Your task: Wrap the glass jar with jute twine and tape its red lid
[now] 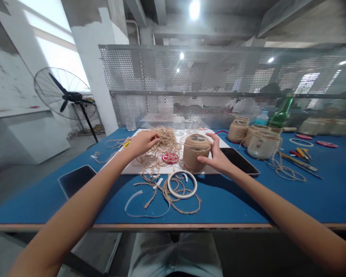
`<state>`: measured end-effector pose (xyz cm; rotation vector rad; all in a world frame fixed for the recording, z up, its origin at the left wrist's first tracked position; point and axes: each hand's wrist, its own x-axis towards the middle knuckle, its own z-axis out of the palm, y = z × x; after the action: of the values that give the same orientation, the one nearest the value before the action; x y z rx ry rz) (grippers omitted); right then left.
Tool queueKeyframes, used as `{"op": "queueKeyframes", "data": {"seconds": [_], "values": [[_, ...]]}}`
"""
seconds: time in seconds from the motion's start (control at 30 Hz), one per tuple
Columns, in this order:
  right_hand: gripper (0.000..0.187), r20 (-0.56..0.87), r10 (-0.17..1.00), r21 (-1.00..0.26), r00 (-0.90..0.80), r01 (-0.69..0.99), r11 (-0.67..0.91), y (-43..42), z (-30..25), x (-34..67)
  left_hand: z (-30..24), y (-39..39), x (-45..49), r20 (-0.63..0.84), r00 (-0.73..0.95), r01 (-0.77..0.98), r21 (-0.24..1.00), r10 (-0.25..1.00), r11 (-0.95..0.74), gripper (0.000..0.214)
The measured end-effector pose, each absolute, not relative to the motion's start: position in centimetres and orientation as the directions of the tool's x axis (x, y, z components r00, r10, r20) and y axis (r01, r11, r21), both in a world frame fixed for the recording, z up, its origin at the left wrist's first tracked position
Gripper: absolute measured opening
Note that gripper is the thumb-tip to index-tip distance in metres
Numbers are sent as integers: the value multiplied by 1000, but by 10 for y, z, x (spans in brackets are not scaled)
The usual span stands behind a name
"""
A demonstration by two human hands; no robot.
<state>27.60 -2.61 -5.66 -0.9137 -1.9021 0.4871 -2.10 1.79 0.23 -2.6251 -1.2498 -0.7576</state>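
Craft workshop: concrete beams (288,17), blue workbench (219,207), loose twine (167,137)

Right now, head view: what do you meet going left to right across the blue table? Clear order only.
Left dark panel → left hand → red openwork disc → twine-wrapped jar → right dark panel → green bottle → red disc at far right.

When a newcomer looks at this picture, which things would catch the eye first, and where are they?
Probably the twine-wrapped jar near the middle, with the right hand around its side. Left of it, beside the left hand, spreads a tangled heap of twine. The green bottle also stands out toward the back right.
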Motion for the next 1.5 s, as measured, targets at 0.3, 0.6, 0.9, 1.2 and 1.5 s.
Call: {"op": "queueKeyframes", "data": {"seconds": [0.3, 0.6, 0.9, 1.2, 1.5], "values": [[99, 588, 804, -612, -90, 600, 515, -39, -52, 264, 2, 13, -19, 514, 490, 799, 60, 704, -599, 24], [92, 605, 787, -627, -121, 537, 564, -37, -56, 264, 3, 12, -19, 513, 486, 808, 46, 708, -588, 26], [90, 514, 802, -757, -304, 279, 591, -24, -57, 277, 2, 16, -20, 513, 504, 802, 22, 695, -597, 26], [106, 620, 774, -645, -126, 479, 595, -28, -64, 265, 2, 14, -18, 486, 511, 803, 24, 709, -596, 26], [93, 571, 802, -701, -175, 405, 587, -31, -58, 266, 2, 14, -19, 484, 527, 794, 12, 698, -608, 26]]}}
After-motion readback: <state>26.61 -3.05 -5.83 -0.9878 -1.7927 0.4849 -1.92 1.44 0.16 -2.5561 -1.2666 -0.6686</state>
